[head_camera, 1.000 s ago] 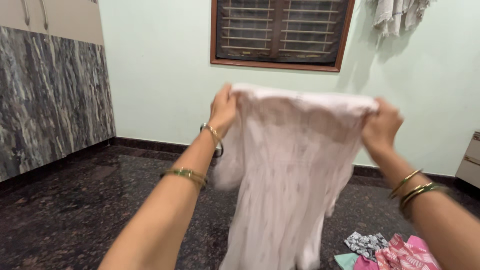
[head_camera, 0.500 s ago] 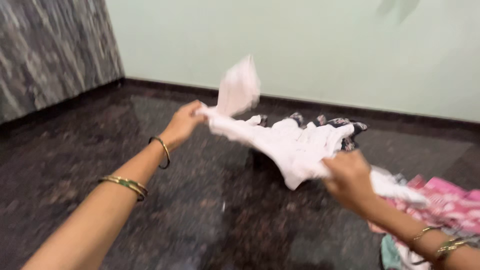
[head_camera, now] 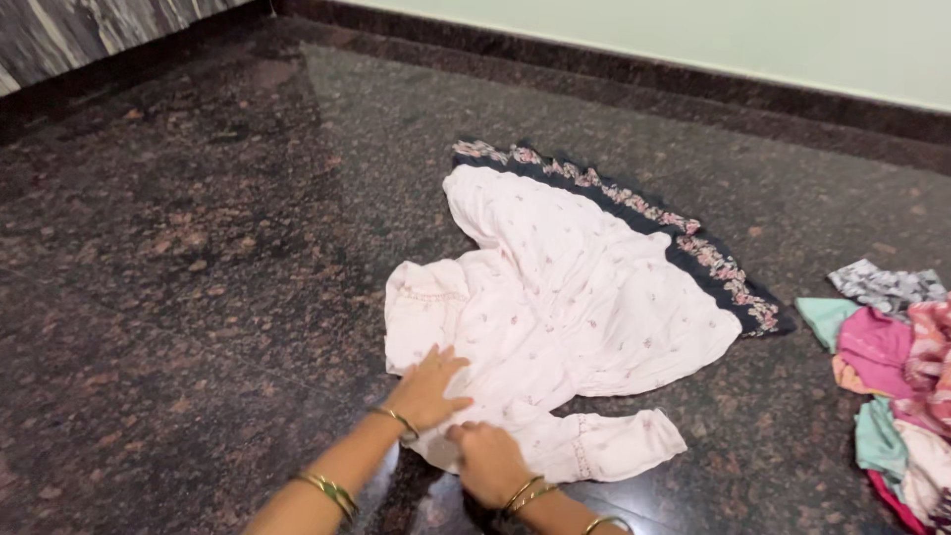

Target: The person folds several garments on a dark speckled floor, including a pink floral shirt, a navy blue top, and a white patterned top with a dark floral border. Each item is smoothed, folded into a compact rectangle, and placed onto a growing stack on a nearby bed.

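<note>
Held aloft a second ago, the pale pink garment (head_camera: 565, 307) now lies spread on the dark stone floor (head_camera: 198, 258); left hand (head_camera: 428, 388) presses flat, fingers spread, right hand (head_camera: 487, 462) curls at its neckline, smoothing begun

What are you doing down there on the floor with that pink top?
A person is crouched over a pale pink garment spread out on the dark stone floor. The left hand lies flat on the fabric near its lower edge, and the right hand presses on it just beside, close to one sleeve. The garment lies partly over a dark cloth with a flowered border. A heap of colourful clothes sits off to the right, apart from it.
</note>
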